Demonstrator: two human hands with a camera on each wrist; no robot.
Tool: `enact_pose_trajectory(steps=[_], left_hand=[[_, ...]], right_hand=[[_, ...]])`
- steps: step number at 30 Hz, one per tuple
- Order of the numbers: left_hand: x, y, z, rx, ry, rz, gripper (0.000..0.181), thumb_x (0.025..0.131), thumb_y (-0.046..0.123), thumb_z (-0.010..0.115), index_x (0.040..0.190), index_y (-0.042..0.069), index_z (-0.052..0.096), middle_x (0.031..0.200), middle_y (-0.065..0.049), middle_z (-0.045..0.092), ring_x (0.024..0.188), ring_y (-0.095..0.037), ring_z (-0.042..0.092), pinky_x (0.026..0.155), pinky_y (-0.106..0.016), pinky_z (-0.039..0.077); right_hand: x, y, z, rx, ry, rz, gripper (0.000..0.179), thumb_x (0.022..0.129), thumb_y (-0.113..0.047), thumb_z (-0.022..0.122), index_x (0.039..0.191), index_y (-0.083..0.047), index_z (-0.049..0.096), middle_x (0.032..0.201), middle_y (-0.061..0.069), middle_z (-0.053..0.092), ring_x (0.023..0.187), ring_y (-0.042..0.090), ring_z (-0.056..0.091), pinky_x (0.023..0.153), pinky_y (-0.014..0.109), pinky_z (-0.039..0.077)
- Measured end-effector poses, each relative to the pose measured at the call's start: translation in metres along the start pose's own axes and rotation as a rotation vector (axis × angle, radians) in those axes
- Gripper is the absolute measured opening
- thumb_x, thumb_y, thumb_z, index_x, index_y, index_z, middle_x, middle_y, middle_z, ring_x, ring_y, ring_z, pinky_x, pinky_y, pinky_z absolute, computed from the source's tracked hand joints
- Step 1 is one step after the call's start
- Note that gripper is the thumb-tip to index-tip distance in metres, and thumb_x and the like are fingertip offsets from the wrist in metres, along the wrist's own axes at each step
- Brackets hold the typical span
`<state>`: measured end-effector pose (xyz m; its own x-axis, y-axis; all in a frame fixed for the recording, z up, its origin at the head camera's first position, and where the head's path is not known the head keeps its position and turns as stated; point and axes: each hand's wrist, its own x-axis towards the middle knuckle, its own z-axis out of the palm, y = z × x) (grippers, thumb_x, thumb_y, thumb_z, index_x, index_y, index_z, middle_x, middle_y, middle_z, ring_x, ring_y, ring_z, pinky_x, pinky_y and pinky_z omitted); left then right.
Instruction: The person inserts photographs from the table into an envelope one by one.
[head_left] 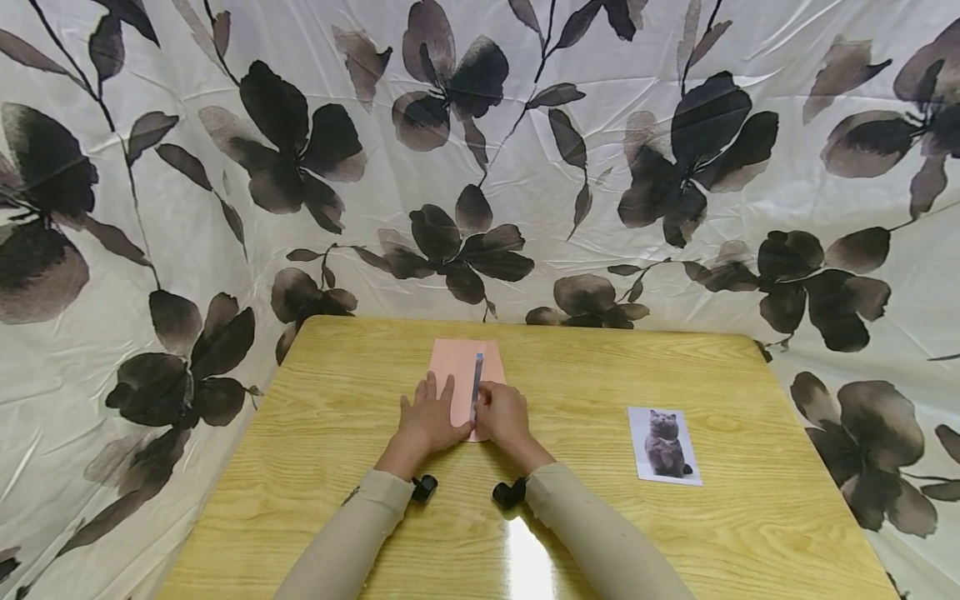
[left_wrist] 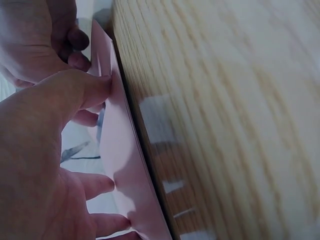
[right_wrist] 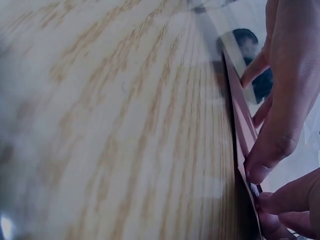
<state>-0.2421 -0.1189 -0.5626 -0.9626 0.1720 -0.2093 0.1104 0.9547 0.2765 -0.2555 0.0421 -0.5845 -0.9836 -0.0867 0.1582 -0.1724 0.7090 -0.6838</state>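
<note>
A sheet of pink paper (head_left: 450,354) lies on the table with a narrow blue-grey strip (head_left: 477,371) lengthwise along its right part. My left hand (head_left: 432,419) presses the left side of the sheet, fingers spread; its thumb (left_wrist: 97,90) reaches across by the near edge. On the right, my right hand (head_left: 504,410) has curled fingers and pinches the strip near its lower end. In the right wrist view, the fingertips (right_wrist: 272,200) meet at the paper's edge beside the left thumb. What lies under the fingers is hidden.
A card with a picture of a grey cat (head_left: 663,446) lies to the right on the wood-grain table (head_left: 337,500). A floral cloth (head_left: 570,200) hangs behind the table and along its sides. Black wrist cameras (head_left: 508,494) sit at both cuffs.
</note>
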Motion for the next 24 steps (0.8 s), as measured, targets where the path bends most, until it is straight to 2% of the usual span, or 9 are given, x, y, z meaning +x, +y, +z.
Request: enact_pose_trajectory(steps=[4,9,16,24], left_hand=[[-0.0002,0.0000,0.0002,-0.004,0.000,0.000,0.101,0.098,0.060,0.067,0.172,0.006,0.024,0.175,-0.031,0.013,0.162,-0.048,0.017,0.122,-0.077,0.020],[-0.0014,0.0000,-0.0009,-0.005,-0.002,0.003,0.100,0.098,0.061,0.066,0.172,0.006,0.024,0.175,-0.031,0.013,0.162,-0.048,0.017,0.122,-0.076,0.020],[-0.0029,-0.0003,-0.0018,-0.002,0.004,0.011,0.101,0.098,0.062,0.067,0.171,0.006,0.025,0.175,-0.032,0.014,0.162,-0.049,0.018,0.122,-0.077,0.021],[-0.0026,-0.0008,-0.0001,0.015,0.009,0.011,0.101,0.099,0.063,0.066,0.171,0.006,0.025,0.175,-0.031,0.015,0.162,-0.048,0.018,0.121,-0.077,0.021]], right_hand=[[-0.0001,-0.0003,0.0004,-0.015,-0.002,-0.004,0.019,0.091,-0.004,0.075,0.108,-0.004,0.081,0.077,-0.003,0.071,0.085,0.026,0.068,0.096,0.052,0.052],[0.0008,0.0014,0.0005,-0.010,-0.009,-0.016,0.016,0.090,-0.004,0.076,0.105,-0.003,0.080,0.079,-0.001,0.071,0.082,0.024,0.067,0.089,0.048,0.053],[0.0013,0.0037,-0.0015,0.054,-0.043,0.008,0.029,0.092,-0.003,0.077,0.120,0.001,0.079,0.081,0.000,0.072,0.075,0.014,0.060,0.077,0.034,0.053],[0.0005,0.0046,-0.0047,0.142,-0.068,0.020,0.035,0.093,-0.001,0.074,0.127,0.005,0.076,0.082,0.002,0.071,0.074,0.013,0.057,0.073,0.029,0.050]])
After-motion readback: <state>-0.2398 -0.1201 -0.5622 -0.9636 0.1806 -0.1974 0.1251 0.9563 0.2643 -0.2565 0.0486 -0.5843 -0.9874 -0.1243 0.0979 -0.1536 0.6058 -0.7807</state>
